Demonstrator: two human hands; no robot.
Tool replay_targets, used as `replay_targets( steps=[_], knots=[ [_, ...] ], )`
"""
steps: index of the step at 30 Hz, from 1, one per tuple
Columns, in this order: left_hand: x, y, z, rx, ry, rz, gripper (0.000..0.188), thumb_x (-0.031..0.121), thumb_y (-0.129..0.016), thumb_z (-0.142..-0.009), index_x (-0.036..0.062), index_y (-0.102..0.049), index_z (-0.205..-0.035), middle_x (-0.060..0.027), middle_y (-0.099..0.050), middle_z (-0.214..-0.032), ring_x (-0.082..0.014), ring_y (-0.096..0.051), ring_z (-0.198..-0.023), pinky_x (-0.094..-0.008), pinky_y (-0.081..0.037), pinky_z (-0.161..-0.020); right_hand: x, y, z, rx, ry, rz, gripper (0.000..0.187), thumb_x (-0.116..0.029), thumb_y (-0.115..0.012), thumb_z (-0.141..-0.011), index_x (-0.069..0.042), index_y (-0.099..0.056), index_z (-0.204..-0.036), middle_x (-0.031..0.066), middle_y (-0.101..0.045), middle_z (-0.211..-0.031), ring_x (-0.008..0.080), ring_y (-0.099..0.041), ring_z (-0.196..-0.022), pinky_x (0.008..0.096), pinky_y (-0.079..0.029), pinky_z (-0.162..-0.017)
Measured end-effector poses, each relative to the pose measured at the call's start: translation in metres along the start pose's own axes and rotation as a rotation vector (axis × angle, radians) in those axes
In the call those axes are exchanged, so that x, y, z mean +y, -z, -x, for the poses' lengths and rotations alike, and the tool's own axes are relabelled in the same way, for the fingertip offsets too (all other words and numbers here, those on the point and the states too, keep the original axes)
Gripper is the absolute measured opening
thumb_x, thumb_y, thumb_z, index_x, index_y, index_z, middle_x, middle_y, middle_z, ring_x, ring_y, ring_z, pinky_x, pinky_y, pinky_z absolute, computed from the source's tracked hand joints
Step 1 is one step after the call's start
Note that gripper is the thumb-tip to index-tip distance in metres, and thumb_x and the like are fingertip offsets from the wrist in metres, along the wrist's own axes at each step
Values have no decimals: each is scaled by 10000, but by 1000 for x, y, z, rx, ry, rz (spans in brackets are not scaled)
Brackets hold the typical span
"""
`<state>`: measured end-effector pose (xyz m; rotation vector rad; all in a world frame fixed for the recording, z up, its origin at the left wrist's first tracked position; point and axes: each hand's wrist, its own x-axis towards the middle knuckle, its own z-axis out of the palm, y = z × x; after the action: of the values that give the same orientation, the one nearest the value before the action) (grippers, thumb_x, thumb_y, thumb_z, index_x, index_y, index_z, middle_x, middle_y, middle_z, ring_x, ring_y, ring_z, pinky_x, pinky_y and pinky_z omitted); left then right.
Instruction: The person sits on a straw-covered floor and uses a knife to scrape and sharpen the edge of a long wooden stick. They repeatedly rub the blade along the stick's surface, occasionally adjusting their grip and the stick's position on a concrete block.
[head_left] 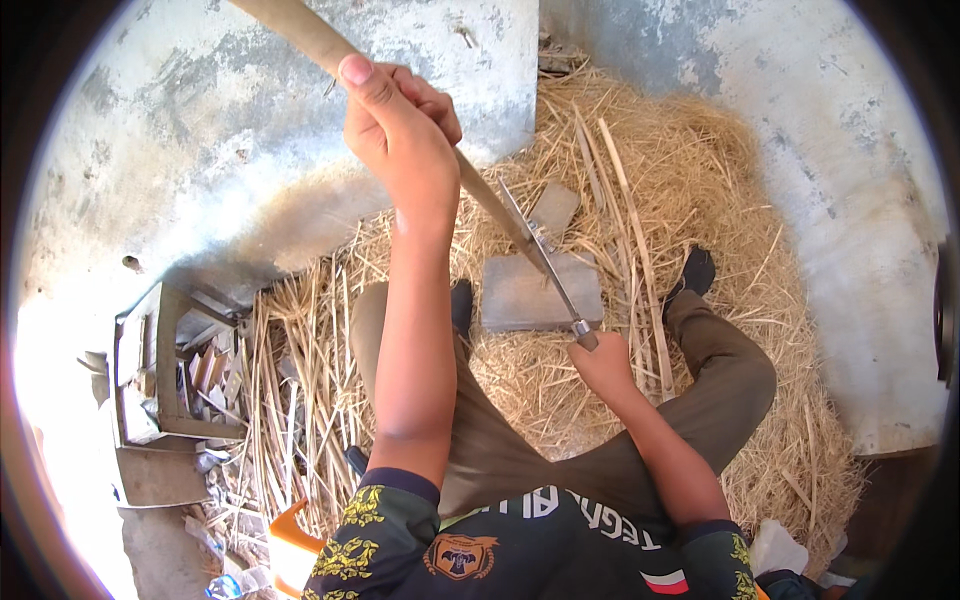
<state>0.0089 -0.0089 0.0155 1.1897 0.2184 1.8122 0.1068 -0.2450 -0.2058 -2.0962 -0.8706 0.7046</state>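
Fingers of the left hand (402, 135) closed round a wooden stick (300, 35), thumb along it; right hand (606, 366) fingers closed on a knife (568, 303) handle. Pale, patchy walls (850, 210) behind. Straw heap (700, 150) covers much of the floor, spread around the person's bent legs (730, 370). Wooden box (172, 390) at left, scraps inside. Stick slants from upper left down to above a grey block (515, 303) between the feet; contact with block unclear. Long pale strips (635, 240) lie right of block. Knife blade points up-left, crossing near the stick's lower end; touching, can't tell. Small grey slab (555, 208) just beyond block. Plastic bottle (228, 586) lower left.
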Motion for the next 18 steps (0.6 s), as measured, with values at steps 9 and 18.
replay_targets(
  steps=[9, 18],
  knots=[
    [2, 0, 3, 7, 38, -17, 615, 656, -407, -1013, 84, -399, -789, 17, -344, -581, -74, -314, -442, -249, -237, -390, -1, 4, -1, 121, 71, -595, 333, -192, -709, -896, -9, -588, -645, -15, -548, -565, 71, -465, -525, 289, -370, -506],
    [3, 4, 0, 7, 64, -34, 606, 633, -374, -1038, 84, -401, -783, 3, -366, -536, -76, -324, -428, -246, -247, -391, -2, -4, -1, 13, 9, -101, 249, -172, -682, -842, 15, -608, -694, 47, -549, -566, 117, -510, -545, 346, -420, -543]
  ],
)
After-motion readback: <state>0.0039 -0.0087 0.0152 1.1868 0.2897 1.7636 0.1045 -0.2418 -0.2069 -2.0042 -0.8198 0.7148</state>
